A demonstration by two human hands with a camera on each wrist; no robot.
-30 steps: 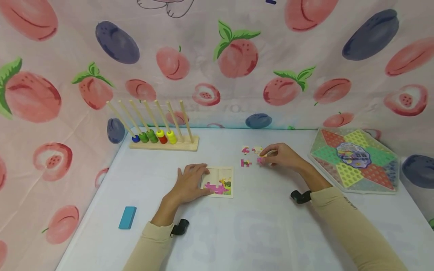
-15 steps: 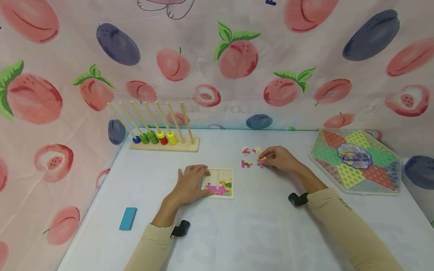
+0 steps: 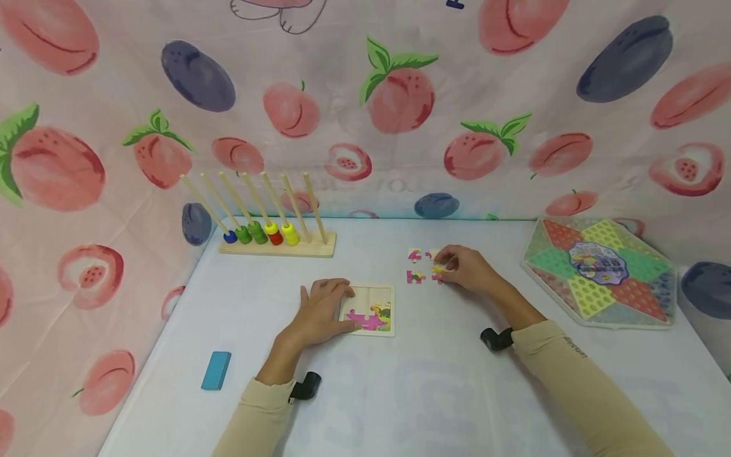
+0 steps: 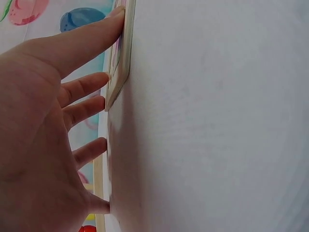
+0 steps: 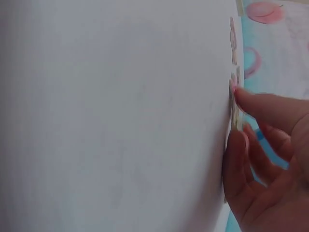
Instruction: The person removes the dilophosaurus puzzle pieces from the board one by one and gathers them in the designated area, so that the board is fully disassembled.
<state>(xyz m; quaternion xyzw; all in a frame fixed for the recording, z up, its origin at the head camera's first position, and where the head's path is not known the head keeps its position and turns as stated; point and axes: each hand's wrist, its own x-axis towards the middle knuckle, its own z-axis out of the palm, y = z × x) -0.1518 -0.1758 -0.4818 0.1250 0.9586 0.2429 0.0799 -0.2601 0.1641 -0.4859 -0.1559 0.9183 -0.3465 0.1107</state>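
Note:
My left hand [image 3: 321, 311] rests along the left side of a small square wooden puzzle tray [image 3: 393, 311]. In the left wrist view its thumb [image 4: 91, 41] lies on the tray's edge, with the other fingers spread and fairly straight. Pink dinosaur puzzle pieces [image 3: 365, 319] fill the tray's lower part; bare wood shows above them. To the tray's upper right, my right hand [image 3: 465, 268] pinches a puzzle piece [image 3: 438, 270] with yellow on it between thumb and fingers, low over the loose pieces. Another loose puzzle piece [image 3: 415, 277] lies just left of those fingertips.
A wooden bead rack [image 3: 276, 249] with upright pegs and coloured rings stands at the back left. The blue block [image 3: 216, 370] lies at the front left. At the right sits a hexagonal game board [image 3: 599, 273] in clear wrap. Fruit-printed cloth [image 3: 365, 158] hangs behind the table.
The right hand has shifted slightly left and now lifts a yellow-marked piece over the loose ones. The left hand and tray keep their place.

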